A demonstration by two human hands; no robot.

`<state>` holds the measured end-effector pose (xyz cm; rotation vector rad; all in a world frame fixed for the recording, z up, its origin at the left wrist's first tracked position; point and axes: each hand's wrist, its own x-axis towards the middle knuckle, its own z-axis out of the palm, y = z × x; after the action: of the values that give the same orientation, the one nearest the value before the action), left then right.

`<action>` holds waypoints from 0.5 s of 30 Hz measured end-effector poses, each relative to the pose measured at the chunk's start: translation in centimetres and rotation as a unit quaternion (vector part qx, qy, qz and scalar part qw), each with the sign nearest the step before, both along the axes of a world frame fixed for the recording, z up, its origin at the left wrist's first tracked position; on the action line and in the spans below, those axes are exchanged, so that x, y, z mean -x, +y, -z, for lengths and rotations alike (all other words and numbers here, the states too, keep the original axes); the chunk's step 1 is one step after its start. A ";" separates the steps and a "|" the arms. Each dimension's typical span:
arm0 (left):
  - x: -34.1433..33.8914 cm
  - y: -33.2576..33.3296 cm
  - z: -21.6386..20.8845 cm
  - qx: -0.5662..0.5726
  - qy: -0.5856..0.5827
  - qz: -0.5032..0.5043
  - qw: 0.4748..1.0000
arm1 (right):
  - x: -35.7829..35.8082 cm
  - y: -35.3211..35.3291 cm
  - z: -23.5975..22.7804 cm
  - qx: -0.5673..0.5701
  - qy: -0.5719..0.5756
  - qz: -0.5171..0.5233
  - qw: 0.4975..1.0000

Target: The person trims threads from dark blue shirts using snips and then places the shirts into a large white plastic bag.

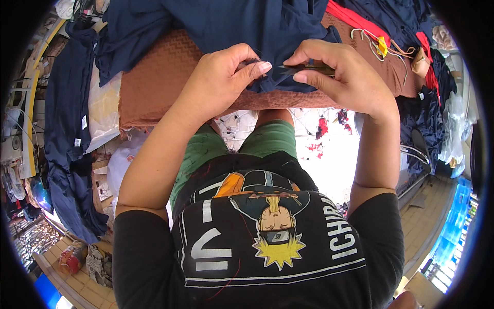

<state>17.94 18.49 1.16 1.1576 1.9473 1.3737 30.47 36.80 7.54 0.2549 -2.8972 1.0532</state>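
A navy blue garment [231,23] lies bunched over the far side of a table with a textured brown cover [154,85]. Near the front edge, my left hand [224,74] pinches a fold of that garment between thumb and fingers. My right hand [352,74] is closed around small dark thread snips [289,70]. Their blades point left toward the pinched fold, a short way from my left thumb. My right fingers partly cover the handles. Whether the blades touch the fabric or a thread, I cannot tell.
Yellow item with pale cords [381,46] lies at the right of the table, beside red fabric [355,15]. More navy garments [67,123] hang at the left. Red and dark scraps [322,127] lie on the tiled floor. A clear plastic bag [453,129] hangs at the right.
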 end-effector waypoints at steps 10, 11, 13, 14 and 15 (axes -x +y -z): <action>-0.2 0.2 -0.1 0.002 0.021 0.000 1.000 | 1.3 -0.9 0.0 -0.077 0.037 -0.049 0.995; -0.3 0.2 -0.1 0.002 0.024 -0.001 1.000 | 1.4 -1.0 0.0 -0.075 0.028 -0.044 0.996; -0.3 0.3 -0.1 0.004 0.025 -0.002 1.000 | 1.5 -1.3 -0.2 -0.071 0.009 -0.034 0.997; -0.4 0.3 -0.1 0.005 0.024 -0.002 1.000 | 1.6 -1.3 -0.2 -0.065 -0.007 -0.029 0.997; -0.4 0.3 -0.2 0.007 0.022 -0.002 1.000 | 1.6 -1.3 -0.1 -0.059 -0.024 -0.024 0.998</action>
<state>18.35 18.79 1.33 1.1873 1.9875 1.3459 28.82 35.45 7.68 0.3083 -3.0150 0.9091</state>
